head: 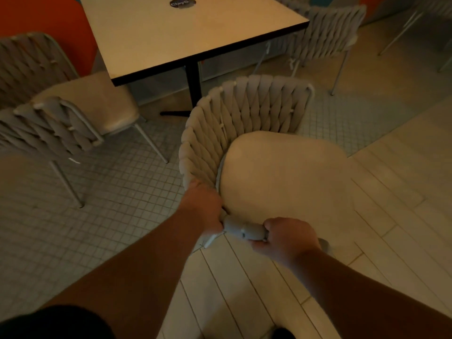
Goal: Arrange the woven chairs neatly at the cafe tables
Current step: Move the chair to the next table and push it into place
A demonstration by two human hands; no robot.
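Note:
A grey woven chair (244, 118) with a pale cushioned seat stands in front of me, its curved back turned toward the cafe table (186, 30). My left hand (205, 206) grips the near end of the woven back rail. My right hand (286, 238) grips the same rail's end a little to the right, fingers curled round the padded weave. A second woven chair (49, 118) stands at the left of the table with its seat partly under the tabletop. A third woven chair (327, 35) stands at the table's far right corner.
The table has a black pedestal leg (193, 79) and a dark round sticker (183, 3) on top. An orange wall panel (49, 20) lies behind on the left. More chair legs (401, 28) show at the far right. The floor changes from small tiles to pale planks.

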